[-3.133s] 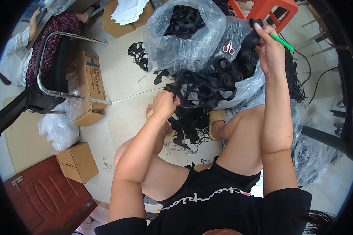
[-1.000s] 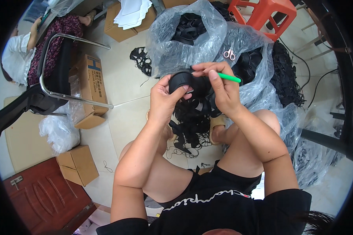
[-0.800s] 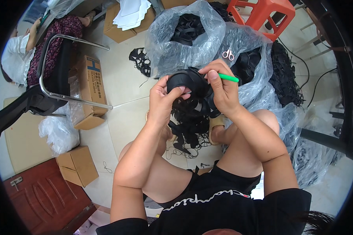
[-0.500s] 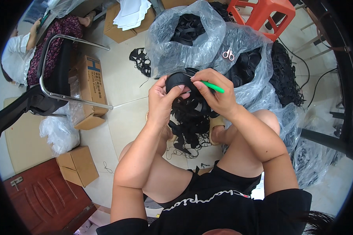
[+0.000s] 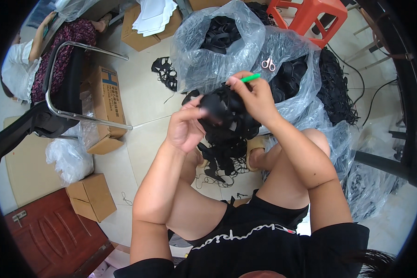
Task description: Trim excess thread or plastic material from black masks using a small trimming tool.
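My left hand [image 5: 186,126] pinches a rounded, glossy black moulded piece [image 5: 213,107] between thumb and fingers; motion smears the piece. To its right, my right hand [image 5: 258,96] is closed round a slim tool with a bright green handle [image 5: 251,78]. The tool's tip is hidden by the fingers, so its kind does not show. Under both hands hangs a tangle of black scraps [image 5: 224,148], spreading down to the floor between my feet. Further black pieces [image 5: 220,33] fill a clear plastic bag [image 5: 190,55] just beyond my hands.
Pink-handled scissors [image 5: 268,64] lie on plastic sheeting. At the far right stands a red stool [image 5: 326,28], with a heap of black scraps [image 5: 336,88] below it. Leftward are a metal-framed chair [image 5: 55,102], cardboard boxes [image 5: 91,197] and a seated person [image 5: 25,65].
My left hand has shifted slightly down and left, turning the black piece. My right hand has moved up and away from it, and the green handle now points up and right.
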Action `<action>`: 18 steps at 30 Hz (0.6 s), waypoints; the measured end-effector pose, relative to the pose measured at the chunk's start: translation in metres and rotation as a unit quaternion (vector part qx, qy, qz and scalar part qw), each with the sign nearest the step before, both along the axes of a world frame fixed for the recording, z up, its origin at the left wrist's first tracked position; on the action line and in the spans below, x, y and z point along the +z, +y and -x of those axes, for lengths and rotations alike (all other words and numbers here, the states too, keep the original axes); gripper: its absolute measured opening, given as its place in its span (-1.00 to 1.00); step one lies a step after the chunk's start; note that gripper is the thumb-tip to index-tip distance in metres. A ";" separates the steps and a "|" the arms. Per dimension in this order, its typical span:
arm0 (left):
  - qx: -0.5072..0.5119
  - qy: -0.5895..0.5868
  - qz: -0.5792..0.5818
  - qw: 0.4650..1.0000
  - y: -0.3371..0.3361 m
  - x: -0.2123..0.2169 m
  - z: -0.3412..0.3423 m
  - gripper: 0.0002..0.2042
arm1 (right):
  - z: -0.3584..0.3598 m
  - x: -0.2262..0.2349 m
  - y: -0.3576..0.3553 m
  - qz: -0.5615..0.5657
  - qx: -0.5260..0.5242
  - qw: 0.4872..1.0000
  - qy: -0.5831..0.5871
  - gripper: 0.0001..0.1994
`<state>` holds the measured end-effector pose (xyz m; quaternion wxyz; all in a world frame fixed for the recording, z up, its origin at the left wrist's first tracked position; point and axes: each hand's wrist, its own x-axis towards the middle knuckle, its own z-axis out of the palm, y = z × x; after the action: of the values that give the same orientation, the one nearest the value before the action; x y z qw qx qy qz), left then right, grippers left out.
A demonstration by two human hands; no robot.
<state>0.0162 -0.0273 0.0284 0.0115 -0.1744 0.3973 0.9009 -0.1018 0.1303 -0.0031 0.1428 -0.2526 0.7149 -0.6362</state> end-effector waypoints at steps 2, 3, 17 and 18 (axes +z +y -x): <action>-0.123 0.054 -0.146 0.980 0.003 0.007 0.001 -0.41 | 0.008 0.000 0.004 0.025 0.021 0.994 -0.103 -0.73; -0.184 0.082 -0.217 0.955 0.004 0.009 0.001 -0.24 | 0.013 0.001 0.008 0.048 0.040 0.977 -0.205 -0.69; 0.127 0.022 -0.208 0.970 0.005 -0.006 0.007 -0.69 | 0.015 0.033 0.024 0.208 -0.014 0.967 -0.149 -0.80; 0.150 0.022 -0.212 0.966 -0.010 -0.013 0.004 -0.72 | 0.023 0.031 0.026 0.248 -0.035 0.954 -0.165 -0.81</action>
<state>0.0119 -0.0371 0.0150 -0.0953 -0.2060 0.1673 0.9594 -0.1250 0.1566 0.0276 0.1690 -0.1467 0.5096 -0.8308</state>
